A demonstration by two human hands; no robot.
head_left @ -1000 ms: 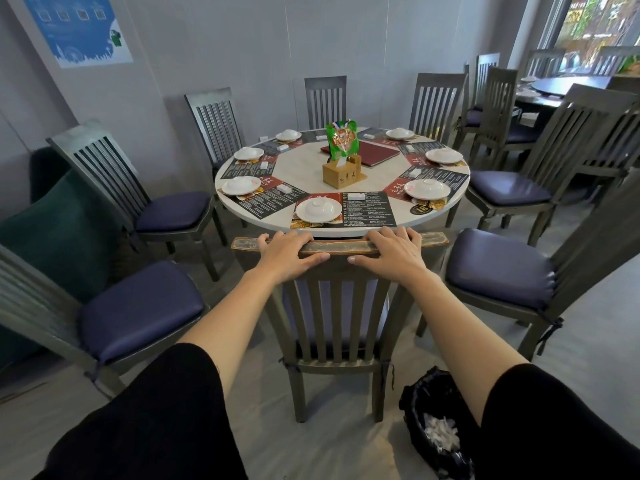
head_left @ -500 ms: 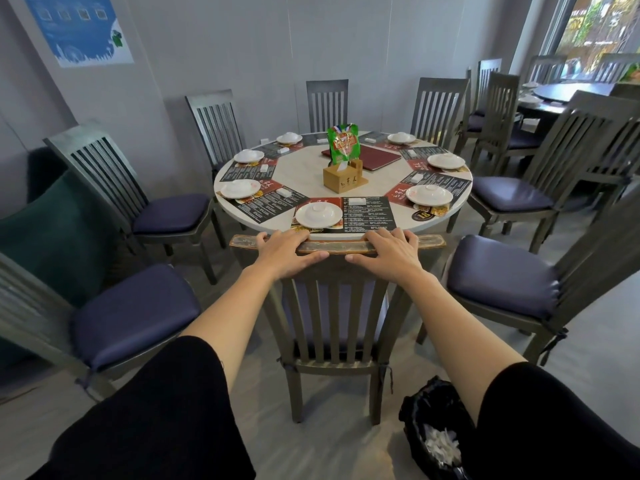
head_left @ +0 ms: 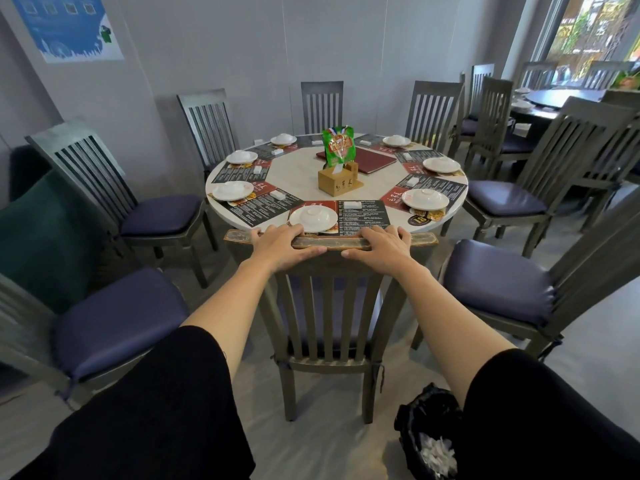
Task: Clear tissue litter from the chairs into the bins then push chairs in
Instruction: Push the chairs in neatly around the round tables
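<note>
Far L, on the wall: poster. Below it a green sofa. In front of the sofa, 2 seats w/ blue pads stand back from the table: near-L chair and, beyond it, far-L chair.

Centre-L: L hand grips the top rail of the mid chair, w/ fingers curled over the far edge and thumb along the near side. The mid chair is upright w/ its back to the camera. Its rail overlaps the table's near rim in this view, but how far the seat sits under can't be told.

The table is round and set w/ mats and white plates. In the middle is a wood box w/ a green packet standing in it. A red folder lies flat just behind-R of the box.

Centre-R: R hand grips the same rail the same way, w/ a stretch of bare rail btwn the two hands.

Lower R: black-lined bin on the floor, near the mid chair's R rear leg, w/ white tissue inside. Further R, near-R chair w/ a blue pad stands back from the table. Far-R chair is beyond it, closer to the rim.

Far R: dark 2nd table w/ more seats round it, by a window.
</note>
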